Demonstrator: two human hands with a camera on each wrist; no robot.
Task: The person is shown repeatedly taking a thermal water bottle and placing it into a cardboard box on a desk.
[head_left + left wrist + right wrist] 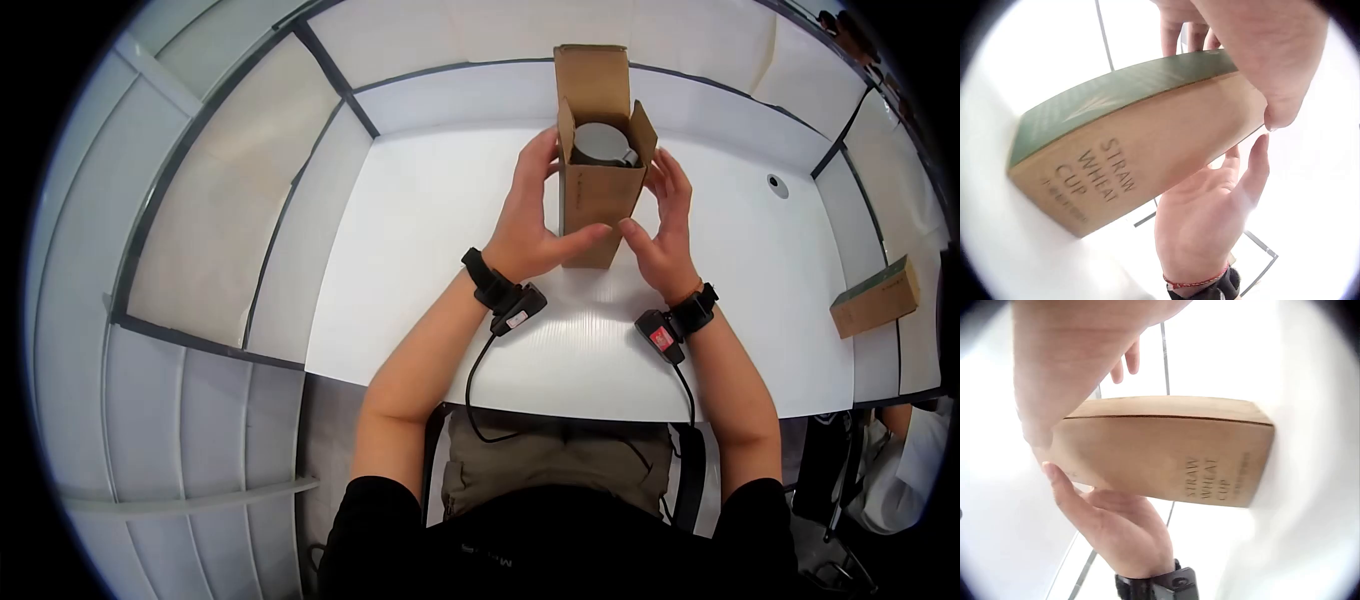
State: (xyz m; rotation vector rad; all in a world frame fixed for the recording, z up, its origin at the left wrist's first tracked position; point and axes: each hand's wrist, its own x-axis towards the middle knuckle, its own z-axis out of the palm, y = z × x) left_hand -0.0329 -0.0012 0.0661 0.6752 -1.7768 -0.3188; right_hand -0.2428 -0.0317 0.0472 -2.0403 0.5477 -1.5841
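Note:
A tall brown cardboard box stands upright on the white table, its top flaps raised. Inside sits a cup with a round grey lid, its lower part hidden by the box. "STRAW WHEAT CUP" is printed on the front panel, and one side panel is green. My left hand is at the box's left side, fingertips by the upper edge and thumb extended across the front. On the other side, my right hand has its fingers spread loosely beside the box, thumb tip near the front face.
Another brown and green box leans at the table's right edge. White panels with dark frames enclose the back and sides of the table. A small round hole is at the back right. Cables run from both wrist cameras.

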